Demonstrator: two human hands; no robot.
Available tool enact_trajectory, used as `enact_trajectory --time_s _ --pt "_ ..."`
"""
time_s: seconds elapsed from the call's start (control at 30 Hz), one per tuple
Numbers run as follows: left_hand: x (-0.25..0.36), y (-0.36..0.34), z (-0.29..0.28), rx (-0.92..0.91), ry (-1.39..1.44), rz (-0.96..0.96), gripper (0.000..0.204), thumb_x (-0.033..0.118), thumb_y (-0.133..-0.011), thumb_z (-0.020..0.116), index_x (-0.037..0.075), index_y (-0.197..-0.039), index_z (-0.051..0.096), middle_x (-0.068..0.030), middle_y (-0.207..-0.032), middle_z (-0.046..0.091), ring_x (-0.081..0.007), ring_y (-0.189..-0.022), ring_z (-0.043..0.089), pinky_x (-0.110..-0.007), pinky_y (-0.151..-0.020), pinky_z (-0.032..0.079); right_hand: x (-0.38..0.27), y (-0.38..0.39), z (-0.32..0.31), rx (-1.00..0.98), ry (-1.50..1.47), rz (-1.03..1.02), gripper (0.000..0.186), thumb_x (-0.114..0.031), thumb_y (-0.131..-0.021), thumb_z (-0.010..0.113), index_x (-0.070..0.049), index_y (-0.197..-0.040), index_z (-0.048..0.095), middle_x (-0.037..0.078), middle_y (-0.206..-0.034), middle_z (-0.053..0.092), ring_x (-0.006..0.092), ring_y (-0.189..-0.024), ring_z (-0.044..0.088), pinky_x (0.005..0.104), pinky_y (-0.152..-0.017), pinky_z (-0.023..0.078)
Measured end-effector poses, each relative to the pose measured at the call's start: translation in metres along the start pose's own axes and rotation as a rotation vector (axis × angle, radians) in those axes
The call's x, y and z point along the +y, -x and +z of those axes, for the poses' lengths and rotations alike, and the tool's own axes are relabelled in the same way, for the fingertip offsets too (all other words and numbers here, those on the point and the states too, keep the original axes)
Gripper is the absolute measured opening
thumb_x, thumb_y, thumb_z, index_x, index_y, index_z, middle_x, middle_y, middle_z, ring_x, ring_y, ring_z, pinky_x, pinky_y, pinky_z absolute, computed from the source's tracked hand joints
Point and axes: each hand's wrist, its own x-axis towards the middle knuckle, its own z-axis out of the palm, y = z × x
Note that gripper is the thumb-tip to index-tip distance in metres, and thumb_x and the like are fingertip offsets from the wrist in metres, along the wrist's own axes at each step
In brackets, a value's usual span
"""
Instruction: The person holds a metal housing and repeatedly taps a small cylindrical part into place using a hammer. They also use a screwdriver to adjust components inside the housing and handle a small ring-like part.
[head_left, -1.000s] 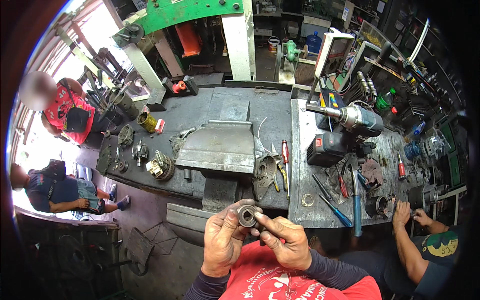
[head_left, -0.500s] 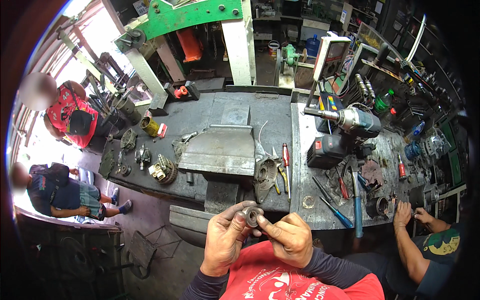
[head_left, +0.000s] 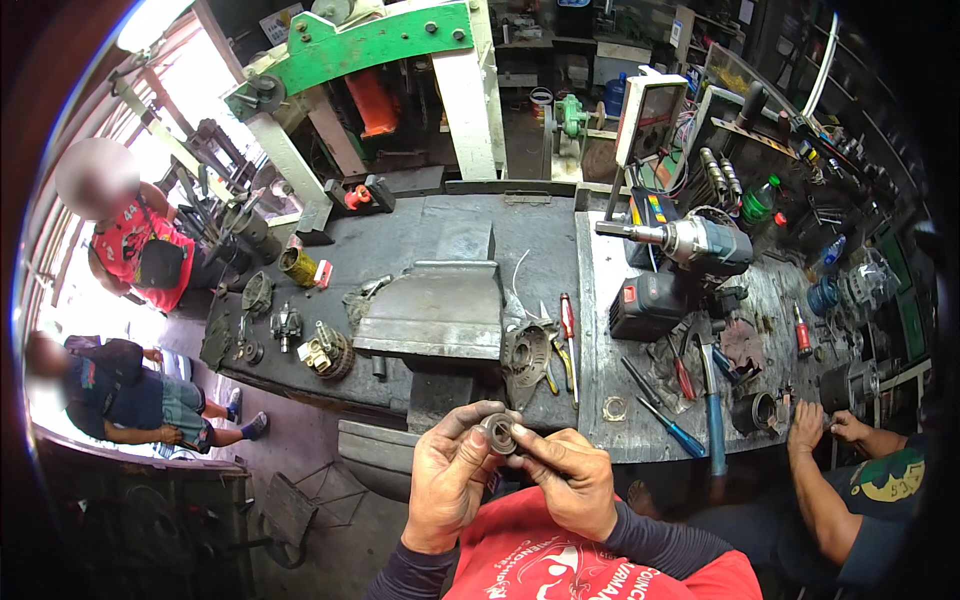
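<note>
Left hand (head_left: 452,480) and right hand (head_left: 570,478) both pinch a small metal ring (head_left: 498,432): likely rigid, greasy, best gripped at its rim

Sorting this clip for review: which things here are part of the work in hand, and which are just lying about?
In hand:
left hand
right hand
small dark metal ring, gripped by both

Lying about:
power drill
red-handled screwdriver
blue-handled tool
round rotor part
workbench
</note>
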Motion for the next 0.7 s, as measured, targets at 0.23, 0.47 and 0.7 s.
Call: enact_trajectory --time_s 0.23,0.47,0.7 --pt "-0.002 0.002 0.003 0.051 -0.188 0.071 0.04 0.021 -0.1 0.073 -0.005 -0.127 0.059 -0.0178 -0.117 0.072 -0.0184 -0.094 0.074 -0.027 -0.071 0.062 -0.001 -0.003 -0.021 -0.007 0.702 -0.45 0.057 -0.007 -0.076 0.075 -0.014 -0.133 0.074 -0.004 -0.073 0.056 0.0148 -0.069 0.052 0.0321 -0.077 0.042" --pt "-0.015 0.001 0.014 0.154 -0.282 0.297 0.032 0.011 -0.099 0.074 -0.005 -0.122 0.059 -0.0156 -0.117 0.071 -0.0165 -0.099 0.071 -0.027 -0.08 0.059 -0.003 -0.011 -0.014 0.003 0.66 -0.396 0.064 0.0 -0.065 0.074 -0.009 -0.128 0.076 -0.004 -0.071 0.055 0.0171 -0.067 0.05 0.0343 -0.07 0.039" --pt "-0.01 0.001 0.004 0.009 -0.27 0.284 0.039 0.007 -0.1 0.07 -0.009 -0.134 0.058 -0.0213 -0.129 0.068 -0.0221 -0.112 0.069 -0.035 -0.091 0.061 -0.01 -0.013 -0.026 -0.092 0.122 -0.092 0.044 0.003 -0.079 0.078 -0.008 -0.122 0.078 0.002 -0.069 0.059 0.022 -0.065 0.053 0.0348 -0.067 0.044"
